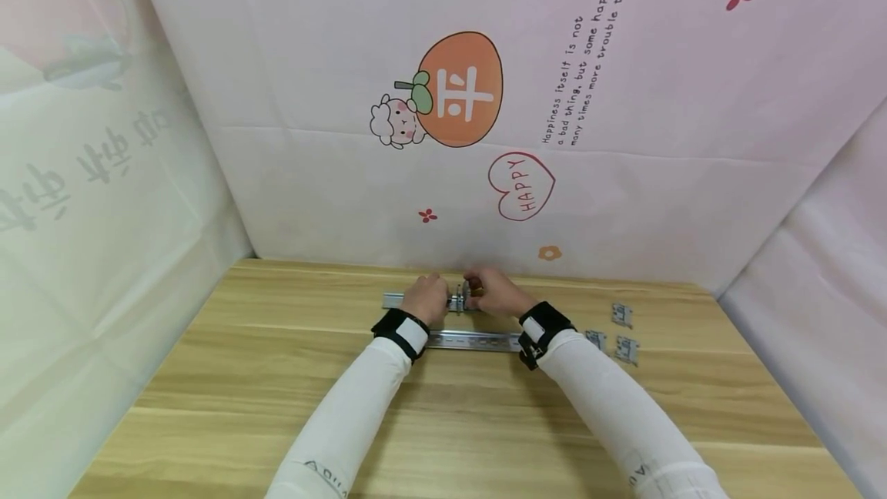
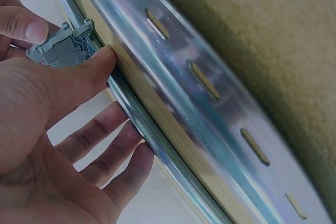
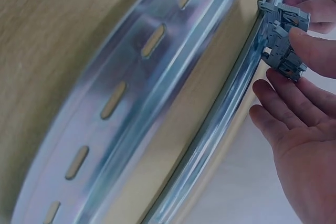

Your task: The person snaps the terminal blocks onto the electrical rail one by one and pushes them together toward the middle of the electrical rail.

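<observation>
At the back of the table my left hand (image 1: 426,300) grips the far slotted metal DIN rail (image 1: 392,300), thumb on one edge and fingers along the other. Just right of it, my right hand (image 1: 500,293) pinches a grey terminal block (image 3: 286,59) between thumb and fingers, against the same rail. Another grey terminal block (image 3: 294,15) sits on the rail right beside it, near the left fingertips in the right wrist view. Whether the pinched block is seated on the rail cannot be told.
A second DIN rail (image 1: 474,341) lies nearer, parallel, under the wrists. Right of the right wrist lie loose terminal blocks: one farther back (image 1: 621,315), one by the sleeve (image 1: 595,339), one nearer (image 1: 627,349). A printed cloth wall (image 1: 312,199) rises behind the wooden table (image 1: 277,376).
</observation>
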### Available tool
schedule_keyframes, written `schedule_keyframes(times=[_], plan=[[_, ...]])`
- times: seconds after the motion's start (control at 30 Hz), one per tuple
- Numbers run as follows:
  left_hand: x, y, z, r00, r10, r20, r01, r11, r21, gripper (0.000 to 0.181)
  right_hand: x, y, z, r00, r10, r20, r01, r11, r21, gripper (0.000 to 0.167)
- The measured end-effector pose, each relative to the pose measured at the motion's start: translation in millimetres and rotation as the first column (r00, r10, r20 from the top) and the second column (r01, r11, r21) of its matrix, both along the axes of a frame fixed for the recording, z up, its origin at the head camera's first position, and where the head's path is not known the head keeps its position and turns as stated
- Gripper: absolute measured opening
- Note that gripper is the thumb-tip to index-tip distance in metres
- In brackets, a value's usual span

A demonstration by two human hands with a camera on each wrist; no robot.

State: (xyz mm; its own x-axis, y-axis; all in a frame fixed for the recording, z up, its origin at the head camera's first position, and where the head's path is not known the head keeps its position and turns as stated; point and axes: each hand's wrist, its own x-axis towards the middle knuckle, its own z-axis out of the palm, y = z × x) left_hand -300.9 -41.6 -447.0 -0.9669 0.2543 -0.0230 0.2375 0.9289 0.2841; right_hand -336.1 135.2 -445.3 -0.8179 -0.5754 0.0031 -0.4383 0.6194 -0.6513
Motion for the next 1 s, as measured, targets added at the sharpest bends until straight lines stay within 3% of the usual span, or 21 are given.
schedule_keyframes(times=[0.4, 0.67, 1.0], plan=[[0.1, 0.2, -2.9, 1.000, 0.000, -0.001, 0.000, 1.000, 0.010, 0.012, 0.2, -0.5, -1.9, 0.999, 0.021, -0.025, -0.020, 0.999, 0.035, 0.048], [0.7, 0.8, -2.3, 1.000, 0.005, -0.012, -0.005, 1.000, 0.005, 0.010, 1.2, -2.4, -1.5, 1.000, 0.017, 0.001, -0.017, 0.999, 0.051, 0.048], [1.9, 1.5, -0.4, 1.000, 0.020, -0.010, -0.020, 1.000, 0.006, 0.017, 5.5, -4.7, -1.0, 0.999, 0.023, -0.043, -0.021, 0.998, 0.065, 0.043]])
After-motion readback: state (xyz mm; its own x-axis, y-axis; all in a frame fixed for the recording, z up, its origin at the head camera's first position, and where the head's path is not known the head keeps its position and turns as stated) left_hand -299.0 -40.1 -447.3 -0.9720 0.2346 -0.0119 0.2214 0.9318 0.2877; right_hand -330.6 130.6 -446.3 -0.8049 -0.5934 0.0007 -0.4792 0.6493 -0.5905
